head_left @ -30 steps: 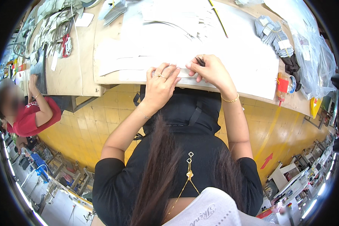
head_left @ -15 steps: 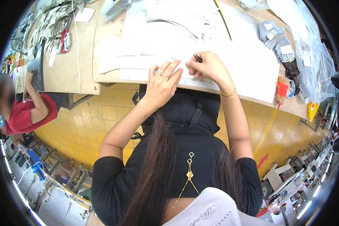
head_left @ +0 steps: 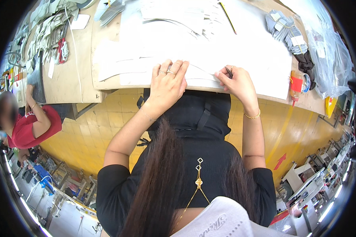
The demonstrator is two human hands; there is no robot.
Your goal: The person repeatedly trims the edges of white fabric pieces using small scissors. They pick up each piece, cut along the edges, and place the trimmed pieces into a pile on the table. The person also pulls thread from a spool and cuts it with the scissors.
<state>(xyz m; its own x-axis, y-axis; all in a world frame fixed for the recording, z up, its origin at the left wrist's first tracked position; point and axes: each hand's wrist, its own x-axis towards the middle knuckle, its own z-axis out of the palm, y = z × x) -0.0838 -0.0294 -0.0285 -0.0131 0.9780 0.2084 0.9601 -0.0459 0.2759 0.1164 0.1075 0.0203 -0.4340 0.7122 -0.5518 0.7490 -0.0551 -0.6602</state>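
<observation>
My left hand [head_left: 167,81] lies flat, fingers stretched out, pressing on a long curved white piece [head_left: 128,78] near the table's front edge. To its right, my right hand [head_left: 238,83] is closed around a slim black tool [head_left: 229,72]; only its dark end shows above the fingers, so its exact kind is unclear. My right thumb and fingertips rest at the right end of the white piece. Under it spreads a large white sheet [head_left: 265,67], so bright that outlines partly wash out.
More pale pieces [head_left: 170,14] lie farther back, near a black-and-yellow pencil [head_left: 228,17]. Tied grey bundles [head_left: 286,31], a red-labelled bottle [head_left: 296,87] and a clear plastic bag [head_left: 328,55] stand at right. A person in red [head_left: 35,126] sits at the left beside the table [head_left: 87,81].
My right hand has moved right, away from my left hand, with the black tool still in it. My left hand stays on the white piece. The whole view has shifted slightly.
</observation>
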